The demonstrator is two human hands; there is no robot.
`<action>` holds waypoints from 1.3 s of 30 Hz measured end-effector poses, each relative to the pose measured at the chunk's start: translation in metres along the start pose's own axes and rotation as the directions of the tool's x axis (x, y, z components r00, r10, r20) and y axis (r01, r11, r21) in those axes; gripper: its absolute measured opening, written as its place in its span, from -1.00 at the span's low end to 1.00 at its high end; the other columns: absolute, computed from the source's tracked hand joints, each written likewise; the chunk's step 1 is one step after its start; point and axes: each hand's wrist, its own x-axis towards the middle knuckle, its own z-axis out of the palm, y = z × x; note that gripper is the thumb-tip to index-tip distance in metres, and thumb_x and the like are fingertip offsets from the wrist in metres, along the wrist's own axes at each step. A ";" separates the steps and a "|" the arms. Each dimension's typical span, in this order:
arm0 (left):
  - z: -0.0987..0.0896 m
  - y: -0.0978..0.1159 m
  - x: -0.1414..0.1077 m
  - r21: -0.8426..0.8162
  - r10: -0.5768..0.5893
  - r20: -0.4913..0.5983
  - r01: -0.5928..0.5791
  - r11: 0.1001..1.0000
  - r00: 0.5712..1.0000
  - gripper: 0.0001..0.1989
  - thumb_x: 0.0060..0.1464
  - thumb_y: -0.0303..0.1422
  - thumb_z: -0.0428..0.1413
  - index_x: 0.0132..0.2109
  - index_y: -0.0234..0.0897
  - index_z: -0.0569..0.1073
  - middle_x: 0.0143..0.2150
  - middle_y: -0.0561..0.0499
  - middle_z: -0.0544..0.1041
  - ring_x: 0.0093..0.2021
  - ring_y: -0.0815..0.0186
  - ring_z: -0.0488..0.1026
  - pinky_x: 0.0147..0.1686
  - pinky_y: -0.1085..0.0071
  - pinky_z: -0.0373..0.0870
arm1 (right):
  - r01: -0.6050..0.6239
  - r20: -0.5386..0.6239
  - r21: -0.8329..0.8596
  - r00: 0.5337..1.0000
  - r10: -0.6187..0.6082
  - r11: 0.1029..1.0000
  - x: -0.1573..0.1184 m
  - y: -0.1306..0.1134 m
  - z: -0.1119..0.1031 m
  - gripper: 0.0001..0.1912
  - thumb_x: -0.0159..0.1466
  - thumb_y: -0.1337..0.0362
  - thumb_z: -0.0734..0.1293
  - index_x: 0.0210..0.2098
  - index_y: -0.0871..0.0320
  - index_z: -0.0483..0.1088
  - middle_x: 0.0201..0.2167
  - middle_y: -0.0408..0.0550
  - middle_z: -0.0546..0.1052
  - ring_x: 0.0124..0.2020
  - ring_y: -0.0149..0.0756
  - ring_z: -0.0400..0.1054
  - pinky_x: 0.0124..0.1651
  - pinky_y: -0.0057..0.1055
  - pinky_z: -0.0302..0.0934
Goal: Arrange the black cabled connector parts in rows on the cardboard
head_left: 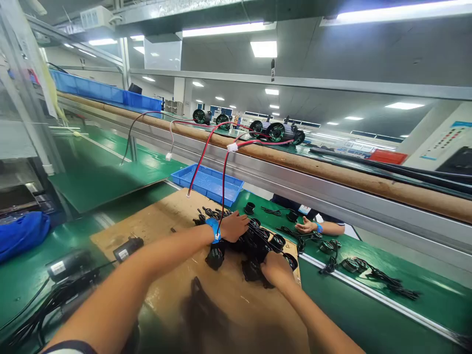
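Observation:
A heap of small black round parts with black cables (258, 243) lies on a brown cardboard sheet (162, 221) on the green bench. My left hand (234, 226), with a blue band at the wrist, rests palm down on the far side of the heap. At the near side, my right hand (276, 268) presses on the parts with bent fingers. Whether either hand grips a part is hidden by the fingers.
A blue tray (210, 183) stands behind the cardboard. Red and black wires (206, 147) hang from the rail above. Another person's hand (305, 226) lies across the bench near more black parts (354, 265). Black cameras (127, 248) lie at my left.

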 end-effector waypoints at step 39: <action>0.005 0.123 -0.183 -0.622 -0.092 0.426 0.365 0.693 0.900 -0.64 0.25 -0.08 -0.01 0.02 -0.20 0.44 -0.04 -0.19 0.64 -0.11 -0.03 0.62 -0.21 0.17 0.54 | 0.397 0.099 0.030 0.912 -0.398 0.917 -0.117 -0.016 0.021 -0.79 0.33 0.36 0.24 -0.33 0.20 0.52 -0.37 -0.07 0.60 -0.33 -0.34 0.49 -0.28 -0.39 0.28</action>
